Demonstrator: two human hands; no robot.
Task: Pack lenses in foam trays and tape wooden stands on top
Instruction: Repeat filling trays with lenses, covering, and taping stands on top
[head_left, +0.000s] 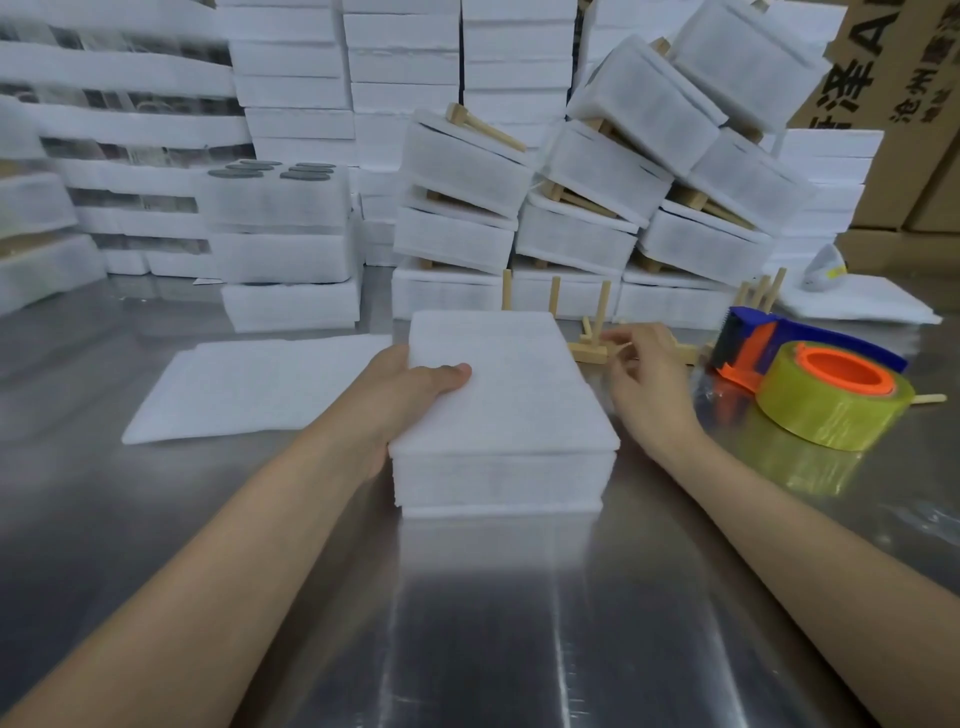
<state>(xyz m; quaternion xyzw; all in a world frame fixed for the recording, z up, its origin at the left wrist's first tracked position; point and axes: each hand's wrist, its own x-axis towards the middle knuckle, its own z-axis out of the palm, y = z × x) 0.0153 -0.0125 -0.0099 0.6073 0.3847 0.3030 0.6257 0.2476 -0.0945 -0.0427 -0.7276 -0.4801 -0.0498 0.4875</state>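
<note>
Left hand clamps tray edge, steadying it | right hand curls at stands (grip unclear) | tape lies near for sealing

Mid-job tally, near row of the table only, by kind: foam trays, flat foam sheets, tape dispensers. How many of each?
Foam tray: 1
Flat foam sheet: 1
Tape dispenser: 1
Total: 3
</note>
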